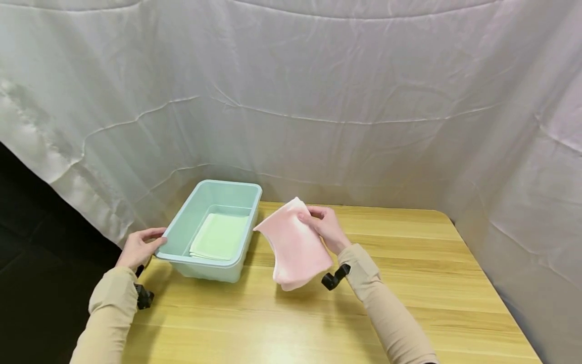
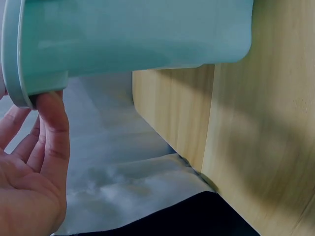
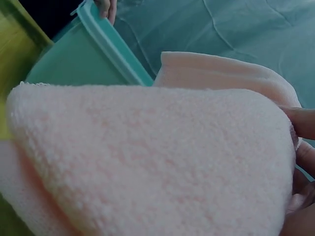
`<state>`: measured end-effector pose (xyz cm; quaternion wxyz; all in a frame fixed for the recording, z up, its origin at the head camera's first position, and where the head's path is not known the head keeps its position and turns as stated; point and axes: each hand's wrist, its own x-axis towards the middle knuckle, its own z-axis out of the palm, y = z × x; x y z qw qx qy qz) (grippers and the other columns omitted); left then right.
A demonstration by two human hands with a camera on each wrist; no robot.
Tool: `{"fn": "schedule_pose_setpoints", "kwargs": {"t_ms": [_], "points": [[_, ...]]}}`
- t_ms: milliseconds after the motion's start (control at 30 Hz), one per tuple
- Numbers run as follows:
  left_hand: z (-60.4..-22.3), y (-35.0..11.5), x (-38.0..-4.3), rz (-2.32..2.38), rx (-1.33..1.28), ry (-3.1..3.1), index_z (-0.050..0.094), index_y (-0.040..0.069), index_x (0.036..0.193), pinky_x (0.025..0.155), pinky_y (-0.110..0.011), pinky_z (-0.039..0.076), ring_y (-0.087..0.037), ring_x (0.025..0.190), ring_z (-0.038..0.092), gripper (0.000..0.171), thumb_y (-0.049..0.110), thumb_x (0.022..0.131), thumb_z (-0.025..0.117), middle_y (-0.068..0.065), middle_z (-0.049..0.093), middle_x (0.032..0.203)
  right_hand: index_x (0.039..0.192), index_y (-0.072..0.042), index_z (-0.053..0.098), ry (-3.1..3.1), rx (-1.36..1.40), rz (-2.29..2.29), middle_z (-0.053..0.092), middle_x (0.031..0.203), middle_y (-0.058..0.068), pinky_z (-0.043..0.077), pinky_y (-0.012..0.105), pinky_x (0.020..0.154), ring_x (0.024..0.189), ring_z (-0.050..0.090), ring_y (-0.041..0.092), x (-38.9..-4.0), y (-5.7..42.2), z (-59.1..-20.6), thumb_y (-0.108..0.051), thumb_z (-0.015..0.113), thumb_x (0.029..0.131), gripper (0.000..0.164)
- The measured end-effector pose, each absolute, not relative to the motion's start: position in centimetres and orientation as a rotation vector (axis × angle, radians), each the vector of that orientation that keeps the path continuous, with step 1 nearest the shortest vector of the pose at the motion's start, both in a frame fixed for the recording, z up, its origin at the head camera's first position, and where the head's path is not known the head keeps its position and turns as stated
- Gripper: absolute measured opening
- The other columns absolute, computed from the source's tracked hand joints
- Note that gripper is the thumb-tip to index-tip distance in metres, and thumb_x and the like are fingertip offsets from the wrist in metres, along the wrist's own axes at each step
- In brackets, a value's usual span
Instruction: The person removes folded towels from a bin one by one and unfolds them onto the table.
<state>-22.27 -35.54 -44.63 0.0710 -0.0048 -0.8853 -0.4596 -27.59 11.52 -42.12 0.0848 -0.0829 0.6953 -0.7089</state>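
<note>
And here's my R hand (image 1: 325,225), thumb and fingers pinching a folded pink terry towel (image 1: 295,242) by its upper R edge! Towel's held over the wood-grain table (image 1: 409,253), just R of the lt-blue plastic tub (image 1: 211,271); one corner points at the tub's R rim, can't tell if they touch. Over on the L, my L hand (image 1: 140,247) grips the tub rim at the near-L corner, fingertips tucked under the lip in the L wrist cam. Inside the tub, a folded pale-green cloth (image 1: 220,235) lies flat on the bottom. Pale-gray curtain (image 1: 318,101) hangs behind, folds 'n' all.
</note>
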Motion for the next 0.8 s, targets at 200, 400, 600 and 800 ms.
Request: {"fn": "schedule_pose_setpoints", "kwargs": {"t_ms": [200, 400, 600, 800], "points": [[-44.9, -35.2, -22.3, -1.302, -0.029, -2.662, 0.061, -0.018, 0.123, 0.065, -0.007, 0.047, 0.020, 0.080, 0.050, 0.038, 0.006, 0.094, 0.066, -0.034, 0.069, 0.111, 0.125, 0.006, 0.065, 1.995, -0.072, -2.163, 0.072, 0.089, -0.006, 0.059, 0.024, 0.072, 0.080, 0.068, 0.009, -27.7, 13.0, -45.8, -0.014, 0.071, 0.093, 0.038], [-44.9, -34.8, -22.2, -1.239, 0.012, -2.686, 0.061, -0.015, 0.125, 0.066, -0.006, 0.045, 0.024, 0.080, 0.045, 0.039, 0.010, 0.096, 0.064, -0.036, 0.067, 0.116, 0.130, 0.007, 0.061, 1.998, 0.094, -2.165, 0.071, 0.090, -0.006, 0.059, 0.023, 0.074, 0.081, 0.068, 0.008, -27.4, 15.2, -48.9, -0.016, 0.071, 0.093, 0.044], [-44.1, -33.7, -21.8, -1.122, 0.110, -2.712, 0.057, -0.010, 0.133, 0.077, -0.021, 0.050, -0.012, 0.093, 0.065, 0.044, 0.016, 0.098, 0.059, -0.035, 0.061, 0.127, 0.133, 0.004, 0.059, 2.038, 0.240, -2.146, 0.071, 0.088, -0.008, 0.058, 0.021, 0.069, 0.078, 0.067, 0.006, -27.2, 17.1, -51.2, -0.022, 0.073, 0.093, 0.050], [-42.7, -30.5, -21.5, -1.148, 0.134, -2.603, 0.050, -0.003, 0.142, 0.105, -0.062, 0.033, -0.051, 0.131, 0.037, 0.050, 0.020, 0.099, 0.057, -0.033, 0.042, 0.146, 0.134, 0.003, 0.058, 2.072, 0.353, -2.166, 0.070, 0.085, -0.010, 0.058, 0.022, 0.065, 0.074, 0.066, 0.005, -27.0, 18.4, -53.0, -0.021, 0.073, 0.093, 0.050]]}}
